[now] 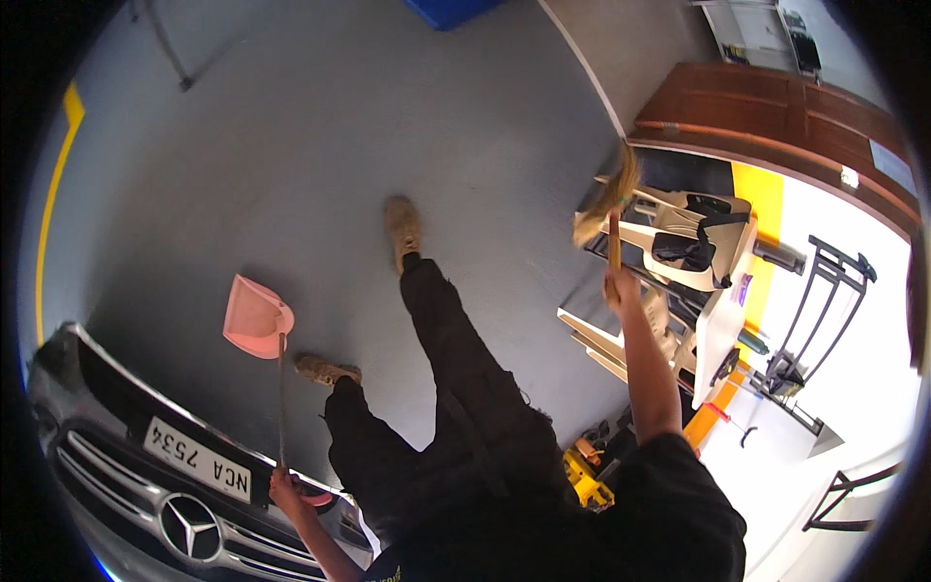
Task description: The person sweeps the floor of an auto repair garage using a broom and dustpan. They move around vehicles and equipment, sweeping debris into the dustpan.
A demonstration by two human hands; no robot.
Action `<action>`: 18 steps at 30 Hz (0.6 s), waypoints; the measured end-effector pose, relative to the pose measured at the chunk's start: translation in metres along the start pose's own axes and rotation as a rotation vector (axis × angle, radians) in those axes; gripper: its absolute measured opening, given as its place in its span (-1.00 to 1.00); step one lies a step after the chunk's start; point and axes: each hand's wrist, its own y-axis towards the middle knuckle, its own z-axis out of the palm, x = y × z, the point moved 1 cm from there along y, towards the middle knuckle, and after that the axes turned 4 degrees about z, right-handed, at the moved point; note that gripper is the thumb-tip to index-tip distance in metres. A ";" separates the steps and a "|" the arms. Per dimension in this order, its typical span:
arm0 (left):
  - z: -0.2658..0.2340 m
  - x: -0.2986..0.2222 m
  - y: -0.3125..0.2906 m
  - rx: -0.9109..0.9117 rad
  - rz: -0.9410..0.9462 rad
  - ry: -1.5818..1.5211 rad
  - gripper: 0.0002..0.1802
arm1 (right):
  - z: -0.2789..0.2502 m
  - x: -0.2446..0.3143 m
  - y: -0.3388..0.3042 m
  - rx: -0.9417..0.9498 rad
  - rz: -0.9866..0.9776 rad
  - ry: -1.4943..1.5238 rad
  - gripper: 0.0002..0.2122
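Note:
A long-handled pink dustpan [258, 316] hangs low over or rests on the grey floor at the left; which of the two I cannot tell. Around the upper end of its handle, beside a car's front, my left hand [287, 492] is closed. On the right, my right hand [622, 290] grips the wooden handle of a straw broom [614, 199]. The broom's bristles point away from me, a little blurred, next to a cream plastic chair. My arm is stretched out to that side.
The dark car's bumper and grille [107, 466] stand close on my left. Cream chairs [722, 238] holding black items, and a white table [722, 330], line the right. A brown wooden door [766, 107] is beyond. Yellow tools [585, 480] lie near my right side.

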 end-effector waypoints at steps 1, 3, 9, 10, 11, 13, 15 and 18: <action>0.034 -0.007 -0.005 -0.073 0.024 -0.117 -0.79 | -0.009 0.023 0.062 -0.067 0.021 0.042 -0.83; 0.027 -0.029 -0.002 -0.032 0.083 0.063 -0.73 | 0.029 0.064 0.147 -0.146 0.144 0.007 -0.85; 0.123 -0.097 -0.013 -0.016 0.065 0.219 -0.71 | 0.125 0.134 0.205 0.177 0.012 -0.124 -0.77; 0.085 -0.111 -0.033 -0.114 0.061 0.245 -0.71 | 0.215 0.149 0.130 0.237 0.017 -0.224 -0.72; 0.092 -0.113 -0.035 -0.109 0.038 0.269 -0.71 | 0.203 0.164 0.088 0.275 -0.018 -0.247 -0.61; 0.114 -0.116 -0.026 -0.024 0.034 0.285 -0.72 | 0.146 0.192 0.020 0.324 -0.060 -0.201 -0.43; 0.111 -0.108 -0.013 0.037 0.071 0.259 -0.75 | 0.084 0.215 -0.023 0.366 -0.069 -0.203 -0.32; 0.135 -0.117 -0.009 0.039 0.043 0.343 -0.74 | 0.019 0.234 -0.046 0.239 -0.103 -0.199 -0.41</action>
